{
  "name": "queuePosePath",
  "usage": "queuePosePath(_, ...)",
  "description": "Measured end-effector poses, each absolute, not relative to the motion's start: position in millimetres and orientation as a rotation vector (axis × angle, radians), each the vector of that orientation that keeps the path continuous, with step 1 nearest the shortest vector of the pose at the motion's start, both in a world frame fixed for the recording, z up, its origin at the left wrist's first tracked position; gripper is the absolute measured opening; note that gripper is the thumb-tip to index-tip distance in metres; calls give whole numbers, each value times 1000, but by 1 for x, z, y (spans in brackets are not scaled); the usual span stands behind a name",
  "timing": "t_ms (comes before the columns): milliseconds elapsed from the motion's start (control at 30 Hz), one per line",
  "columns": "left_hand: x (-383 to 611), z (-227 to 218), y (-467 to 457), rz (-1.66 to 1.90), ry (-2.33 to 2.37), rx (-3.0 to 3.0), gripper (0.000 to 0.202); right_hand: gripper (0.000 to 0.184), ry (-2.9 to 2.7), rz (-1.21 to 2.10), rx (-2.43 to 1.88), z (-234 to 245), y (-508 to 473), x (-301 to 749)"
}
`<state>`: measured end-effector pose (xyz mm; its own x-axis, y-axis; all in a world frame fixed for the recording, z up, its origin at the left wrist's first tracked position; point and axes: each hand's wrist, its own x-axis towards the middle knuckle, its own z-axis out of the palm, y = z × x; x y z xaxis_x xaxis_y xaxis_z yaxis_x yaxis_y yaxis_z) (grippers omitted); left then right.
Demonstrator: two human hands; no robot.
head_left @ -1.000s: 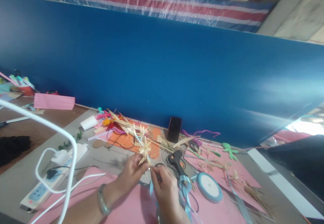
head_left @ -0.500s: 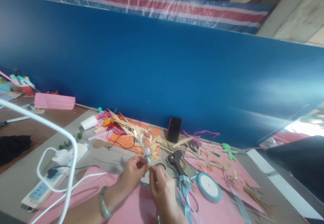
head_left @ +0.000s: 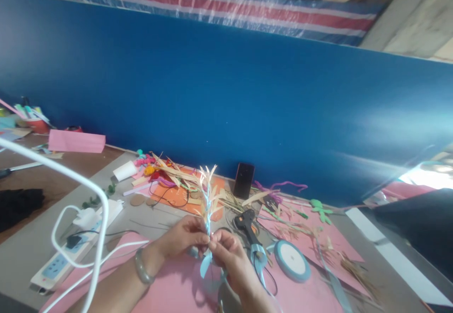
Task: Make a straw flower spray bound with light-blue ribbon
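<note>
My left hand (head_left: pixel 184 237) pinches the stem of a straw sprig (head_left: pixel 208 195), a bunch of pale dry leaves wound with light-blue ribbon, held upright. My right hand (head_left: pixel 228 256) meets it at the stem's base and pinches the light-blue ribbon (head_left: pixel 205 267), which hangs in a loop below my fingers over the pink paper (head_left: pixel 170 289). A grey bangle (head_left: pixel 142 266) sits on my left wrist.
A ribbon spool (head_left: pixel 292 261) and a black glue gun (head_left: pixel 249 226) lie just right of my hands. A phone (head_left: pixel 244 181) leans on the blue wall. Straw scraps and pipe cleaners cover the orange sheet (head_left: pixel 170 195). A power strip (head_left: pixel 60 261) with white cables lies left.
The sprig has swung from tilted and low to upright. Both hands have drawn together at its base, and the ribbon loop now hangs below them.
</note>
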<state>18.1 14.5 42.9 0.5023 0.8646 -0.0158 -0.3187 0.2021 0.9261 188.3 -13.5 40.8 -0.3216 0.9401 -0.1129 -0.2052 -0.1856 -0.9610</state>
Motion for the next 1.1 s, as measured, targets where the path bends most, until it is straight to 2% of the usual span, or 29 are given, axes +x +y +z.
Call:
queuePosePath(133, 19, 43, 15, 974, 690, 1128, 27, 33, -1210, 1539, -1059, 36, -8, 189)
queuePosePath(433, 29, 31, 15, 1114, 828, 1120, 29, 27, -1618, 722, -1311, 34, -11, 188)
queuePosePath(700, 37, 17, 13, 1209, 895, 1026, 28, 23, -1804, 451, -1204, 31, -14, 187)
queuePosePath(900, 39, 21, 11, 1226, 949, 1001, 30, 21, -1833, 478, -1210, 32, -15, 185)
queuePosePath(1000, 39, 29, 9, 1208, 919, 967, 32, 22, -1713, 688, -1246, 38, -14, 185)
queuePosePath(1100, 35, 35, 9, 1120, 826, 919, 33, 25, -1545, 1045, -1219, 45, -13, 186)
